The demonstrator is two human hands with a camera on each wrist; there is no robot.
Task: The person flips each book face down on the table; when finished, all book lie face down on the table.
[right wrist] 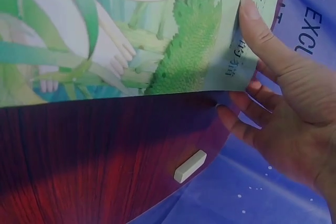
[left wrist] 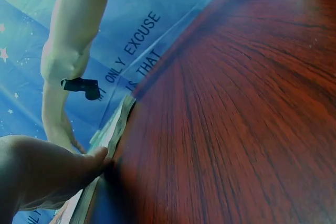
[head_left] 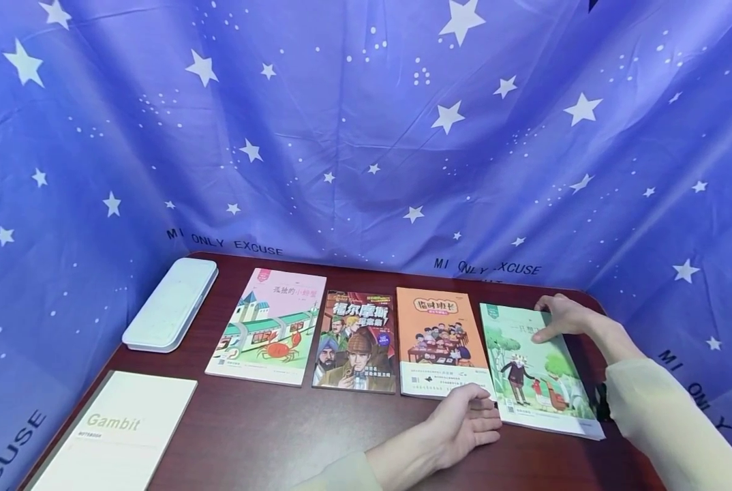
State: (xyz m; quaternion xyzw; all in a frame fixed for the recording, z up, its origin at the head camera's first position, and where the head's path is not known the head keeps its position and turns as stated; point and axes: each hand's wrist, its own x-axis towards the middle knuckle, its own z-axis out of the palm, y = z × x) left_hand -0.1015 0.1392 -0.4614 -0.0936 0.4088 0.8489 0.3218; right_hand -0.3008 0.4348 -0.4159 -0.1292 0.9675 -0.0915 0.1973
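A green picture book with an illustrated cover lies at the right end of a row. My right hand grips its far right edge. In the right wrist view, the right hand has its thumb on the cover and its other fingers at and below the edge. My left hand is by the green book's near left corner, fingers loosely extended, thumb near the orange book. The left wrist view has the left hand beside a book edge; contact is unclear.
Further left lie a detective comic book and a pink crab book. A pale pencil case and a Gambit notebook are at the left. A white eraser lies near the table edge. Star-patterned blue cloth surrounds the table.
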